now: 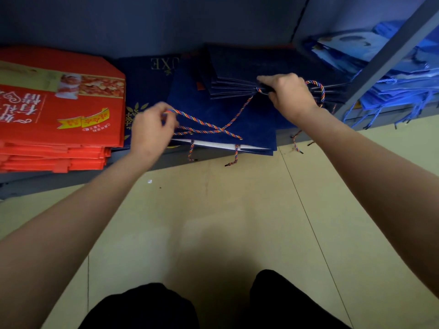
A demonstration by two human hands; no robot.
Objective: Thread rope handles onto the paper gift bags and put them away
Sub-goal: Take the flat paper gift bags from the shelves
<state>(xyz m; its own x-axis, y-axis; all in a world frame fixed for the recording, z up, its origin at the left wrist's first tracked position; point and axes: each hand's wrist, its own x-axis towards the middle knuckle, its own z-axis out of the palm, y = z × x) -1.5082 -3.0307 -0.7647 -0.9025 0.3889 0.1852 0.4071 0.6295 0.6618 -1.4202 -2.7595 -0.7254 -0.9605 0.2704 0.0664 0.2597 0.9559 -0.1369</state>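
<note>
Now the left hand (pixel 152 129) pinches a striped rope (pixel 204 125) between curled fingers, just above the open edge of the blue bag (pixel 221 115). Beside it, the right hand (pixel 291 96) grips the edge of a dark bag pile (pixel 261 70), fingers curled round it where another rope loops out. Left of the blue bag sits a red pile (pixel 59 110).

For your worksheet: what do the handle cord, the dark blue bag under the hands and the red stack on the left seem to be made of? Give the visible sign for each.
Handle cord: twisted textile rope, probably synthetic; blue, red and yellow strands spiral along it.
Dark blue bag: matte paper or card; flat, crisp-edged, white inside at its open mouth.
Red stack: printed paper or card, slightly glossy; thin flat layers show at its edge.
</note>
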